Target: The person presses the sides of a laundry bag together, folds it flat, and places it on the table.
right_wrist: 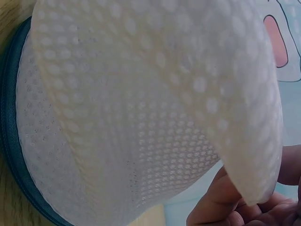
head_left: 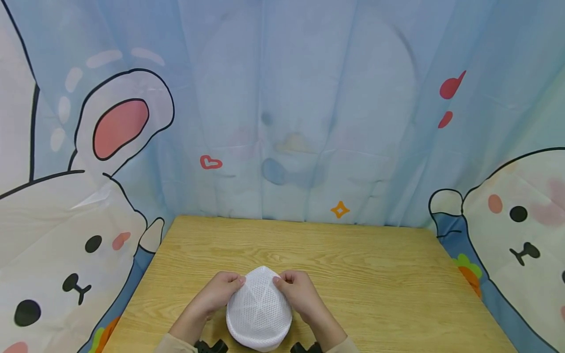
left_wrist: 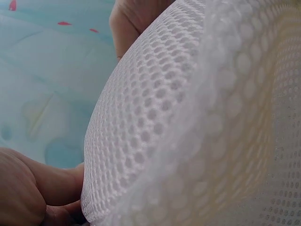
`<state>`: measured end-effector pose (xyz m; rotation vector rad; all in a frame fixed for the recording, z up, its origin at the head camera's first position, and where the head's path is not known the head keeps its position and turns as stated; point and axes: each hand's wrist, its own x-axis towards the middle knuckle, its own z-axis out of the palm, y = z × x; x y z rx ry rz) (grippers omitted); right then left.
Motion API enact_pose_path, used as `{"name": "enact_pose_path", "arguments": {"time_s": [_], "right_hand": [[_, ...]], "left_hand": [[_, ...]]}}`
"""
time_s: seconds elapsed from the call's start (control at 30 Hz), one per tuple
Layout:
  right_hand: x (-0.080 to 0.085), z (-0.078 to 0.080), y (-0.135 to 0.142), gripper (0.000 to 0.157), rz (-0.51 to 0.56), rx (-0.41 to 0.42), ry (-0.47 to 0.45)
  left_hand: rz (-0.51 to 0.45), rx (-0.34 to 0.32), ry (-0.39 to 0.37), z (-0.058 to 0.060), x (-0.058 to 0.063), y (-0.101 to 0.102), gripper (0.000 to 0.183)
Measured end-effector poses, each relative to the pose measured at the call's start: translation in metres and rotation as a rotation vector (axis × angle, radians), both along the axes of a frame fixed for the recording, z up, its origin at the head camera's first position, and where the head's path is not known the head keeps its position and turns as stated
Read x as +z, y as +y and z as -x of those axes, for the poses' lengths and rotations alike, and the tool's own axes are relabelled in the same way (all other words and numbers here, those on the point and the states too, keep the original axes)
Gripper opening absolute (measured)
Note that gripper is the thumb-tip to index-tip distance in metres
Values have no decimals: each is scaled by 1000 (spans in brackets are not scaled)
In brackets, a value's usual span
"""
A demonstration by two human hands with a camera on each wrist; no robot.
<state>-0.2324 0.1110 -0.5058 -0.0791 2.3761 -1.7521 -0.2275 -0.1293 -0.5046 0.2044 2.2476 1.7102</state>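
A white mesh bag (head_left: pixel 259 314) is held by its upper edge between two bare hands over the near side of a wooden table (head_left: pixel 362 274), left of the table's middle. We see the left hand (head_left: pixel 219 290) pinching the upper left edge and the right hand (head_left: pixel 302 292) pinching the upper right, each grip closed on the mesh, with the bag's narrow peak rising between them. From the right wrist, we make out a dark teal band (right_wrist: pixel 10 117) round the bag's lower end; we cannot tell whether it rests on the wood. Beige sleeves (head_left: pixel 174 344) cover the forearms, and black gear (head_left: pixel 212 346) shows near each wrist. Behind, we see a pale blue curtain (head_left: pixel 309 88) printed with a cartoon rabbit (head_left: pixel 57 245), at left, and a red heart (head_left: pixel 211 162).
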Motion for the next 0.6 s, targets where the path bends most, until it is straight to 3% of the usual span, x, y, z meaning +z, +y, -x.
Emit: {"name": "enact_pose_path", "arguments": {"time_s": [0.33,0.6], "right_hand": [[1,0,0,27,3,0,5],[3,-6,3,30,4,3,45]], "left_hand": [[22,11,-4,0,0,0,36],[80,29,-8,-6,3,-3,42]]}}
